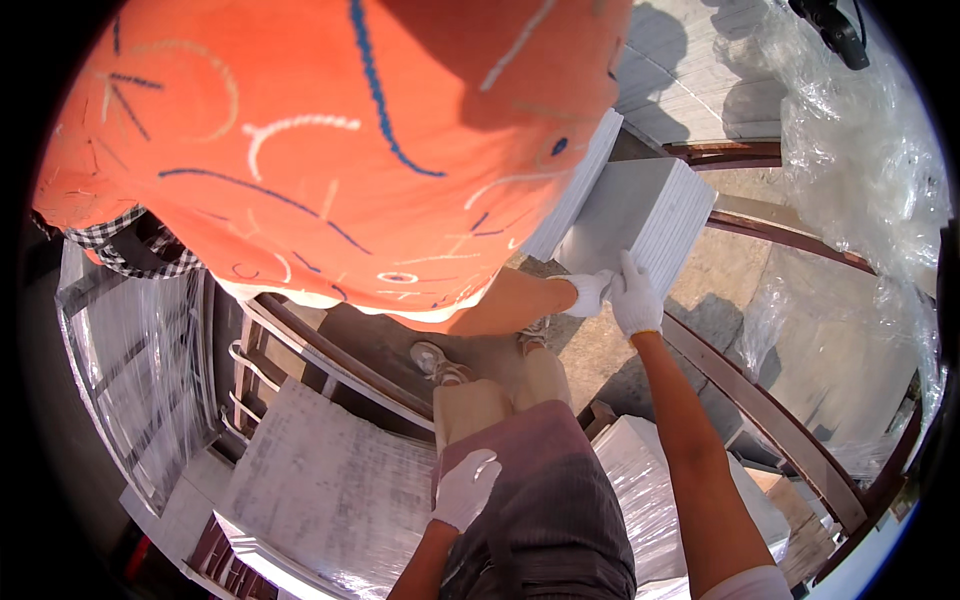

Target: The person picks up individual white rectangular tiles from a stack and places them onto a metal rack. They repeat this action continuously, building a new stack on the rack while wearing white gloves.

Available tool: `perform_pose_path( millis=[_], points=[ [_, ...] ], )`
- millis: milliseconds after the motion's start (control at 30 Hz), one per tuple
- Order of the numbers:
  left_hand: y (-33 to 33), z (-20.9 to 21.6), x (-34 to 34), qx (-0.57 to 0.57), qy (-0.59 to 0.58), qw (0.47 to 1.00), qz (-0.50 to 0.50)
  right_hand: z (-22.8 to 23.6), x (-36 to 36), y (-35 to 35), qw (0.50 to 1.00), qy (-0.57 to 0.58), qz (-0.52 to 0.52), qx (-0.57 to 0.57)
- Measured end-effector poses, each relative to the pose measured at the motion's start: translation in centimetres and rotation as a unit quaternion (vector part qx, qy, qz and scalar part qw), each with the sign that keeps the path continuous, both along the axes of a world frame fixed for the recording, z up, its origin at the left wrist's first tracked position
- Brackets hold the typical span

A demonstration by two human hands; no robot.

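Observation:
My right hand (637, 297), in a white knit glove, is at the near corner of a stack of thin grey slabs (640, 205). Its fingers close on a slab edge there; the underside of the grip is hidden. Beside it, touching or nearly so, is the white-gloved hand (586, 293) of a co-worker, who leans in from the front. My left hand (468, 490), also gloved, hangs in front of my dark trousers (550, 500). Its fingers are loosely bent and apart, with nothing in them.
The co-worker's orange patterned shirt (340, 150) fills the upper left and hides part of the slabs. Wrapped grey stacks (330, 480) flank my legs. Brown metal rails (765, 420) run along the right, near loose clear plastic film (860, 150). A white-wrapped rack (140, 370) stands at left.

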State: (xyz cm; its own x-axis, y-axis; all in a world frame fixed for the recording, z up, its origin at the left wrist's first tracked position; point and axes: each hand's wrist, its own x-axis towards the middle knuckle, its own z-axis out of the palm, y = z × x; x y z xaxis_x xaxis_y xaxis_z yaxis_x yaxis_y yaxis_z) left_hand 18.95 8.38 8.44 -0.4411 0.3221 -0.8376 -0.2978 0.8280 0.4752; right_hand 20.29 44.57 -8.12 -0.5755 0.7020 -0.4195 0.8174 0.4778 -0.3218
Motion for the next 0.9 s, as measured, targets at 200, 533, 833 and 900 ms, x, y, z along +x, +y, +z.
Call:
perform_pose_path(
  millis=[200,533,833,900],
  points=[
    [-1.4,0.1,0.0,0.003,0.02,1.0,0.004,-0.8,1.6,-0.1,0.996,0.078,-0.04,-0.003],
    [-1.2,-0.3,0.4,0.01,-0.006,1.0,0.019,0.9,0.3,-0.5,0.999,-0.037,-0.013,-0.03],
    [-0.6,-0.6,0.3,0.001,0.001,1.0,0.004,1.2,-6.3,-1.0,1.0,0.025,-0.003,0.011],
    [-0.9,-0.9,0.1,-0.009,0.001,1.0,-0.009,1.2,-9.5,-1.0,0.999,-0.028,0.002,0.028]
  ],
)
